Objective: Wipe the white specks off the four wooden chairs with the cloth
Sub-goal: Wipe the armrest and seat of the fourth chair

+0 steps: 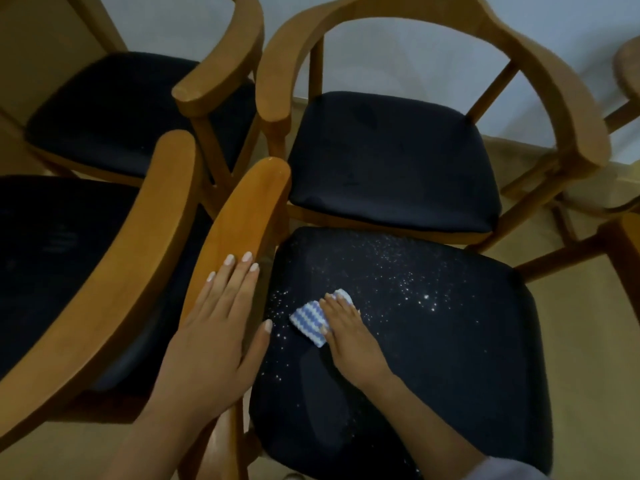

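Observation:
Four wooden chairs with dark seat cushions stand close together. The near right chair's seat is scattered with white specks. My right hand lies flat on a folded blue-and-white striped cloth, pressing it onto that seat near its left side. My left hand rests with straight fingers on the same chair's wooden armrest. The far right chair's seat, the far left seat and the near left seat look dark, with no obvious specks.
The near left chair's armrest runs just left of my left hand. Another wooden piece of furniture stands at the right edge. Beige floor shows to the right, and a pale wall lies behind the far chairs.

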The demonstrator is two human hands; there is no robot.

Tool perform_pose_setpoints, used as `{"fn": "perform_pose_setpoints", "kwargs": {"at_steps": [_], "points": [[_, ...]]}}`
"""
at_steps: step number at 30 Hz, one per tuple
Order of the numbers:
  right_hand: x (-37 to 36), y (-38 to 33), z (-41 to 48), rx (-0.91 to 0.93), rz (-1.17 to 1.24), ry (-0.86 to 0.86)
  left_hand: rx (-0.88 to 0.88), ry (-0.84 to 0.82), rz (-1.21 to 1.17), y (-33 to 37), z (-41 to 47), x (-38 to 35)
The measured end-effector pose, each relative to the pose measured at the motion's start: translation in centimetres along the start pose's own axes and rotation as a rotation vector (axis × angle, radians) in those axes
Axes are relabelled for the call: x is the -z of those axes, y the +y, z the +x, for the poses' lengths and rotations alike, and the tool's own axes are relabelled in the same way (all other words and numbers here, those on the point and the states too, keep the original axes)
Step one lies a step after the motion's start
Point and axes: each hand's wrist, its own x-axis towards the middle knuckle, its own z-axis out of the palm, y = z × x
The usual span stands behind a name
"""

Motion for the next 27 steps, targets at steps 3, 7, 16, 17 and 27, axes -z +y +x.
{"fn": "perform_pose_setpoints", "kwargs": {"at_steps": [3,7,16,17,27], "points": [[-2.3,0.4,-0.9,0.148,-0.094,0.056,0.02,0.025,-0.006,0.3,0.1,-0.2],[-3.6,0.3,-1.7,0.213,-0.1,0.098,0.025,0.039,0.04,0.5,0.0,-0.4],[-4.6,1.0,-0.1,0.153,-0.187,0.073,0.038,0.061,0.1,0.6,0.0,-0.5],[-4.7,0.9,0.1,0.146,-0.208,0.095,0.036,0.07,0.095,0.6,0.0,-0.5],[-4.5,0.6,-0.1,0.184,-0.219,0.137,0.01,0.127,0.089,0.6,-0.1,-0.6]]}}
